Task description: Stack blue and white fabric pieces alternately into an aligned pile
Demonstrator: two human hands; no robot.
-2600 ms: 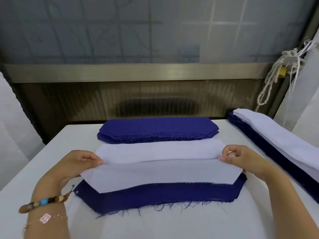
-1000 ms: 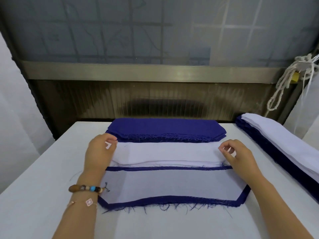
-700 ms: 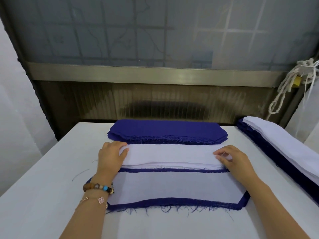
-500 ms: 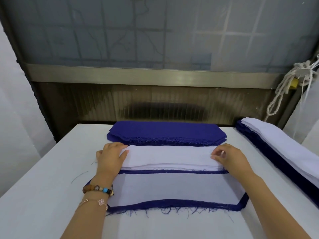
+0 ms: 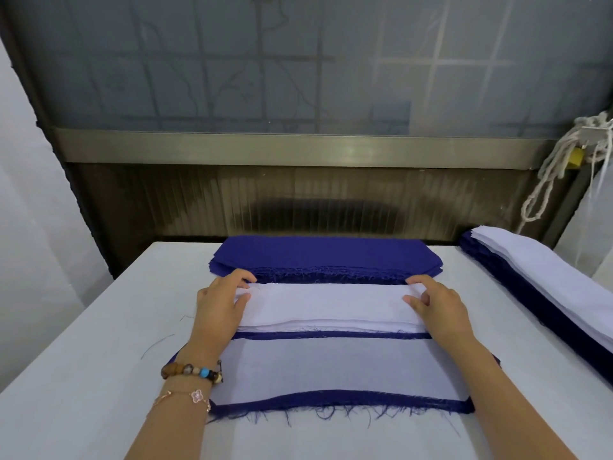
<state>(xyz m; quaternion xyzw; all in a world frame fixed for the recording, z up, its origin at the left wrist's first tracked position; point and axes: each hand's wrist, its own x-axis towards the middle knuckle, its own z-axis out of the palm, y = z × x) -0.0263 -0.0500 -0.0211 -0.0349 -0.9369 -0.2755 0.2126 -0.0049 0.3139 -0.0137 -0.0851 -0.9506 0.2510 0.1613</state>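
A white work table [image 5: 83, 360] fills the lower frame, with a loose dark thread [image 5: 156, 343] lying at lower left. The left hand [image 5: 220, 303], its wrist bearing a wooden bead bracelet [image 5: 190, 371] and a thin chain bracelet with a flower charm [image 5: 195, 396], rests on the left end of a stack of white fabric pieces [image 5: 328, 303] at the centre of the frame. Its thumb and forefinger lie spread and lightly bent on the top sheet; whether they pinch that sheet cannot be told.

Just above the white stack in the frame lies a stack of blue fabric pieces [image 5: 325, 255] with frayed edges, touching it or nearly so. Just below it lies the aligned pile: a single white fabric piece [image 5: 331, 366] spread flat on a blue fabric piece [image 5: 331, 398], whose frayed border shows along all sides.

The right hand [image 5: 438, 308] rests on the right end of the white stack in mirrored pose, forefinger along the far edge, thumb on top, remaining fingers curled; its hold likewise cannot be told.

At the right edge, a long pile of white sheets over blue sheets [image 5: 547, 280] runs diagonally. A knotted white rope [image 5: 557, 167] hangs at upper right.
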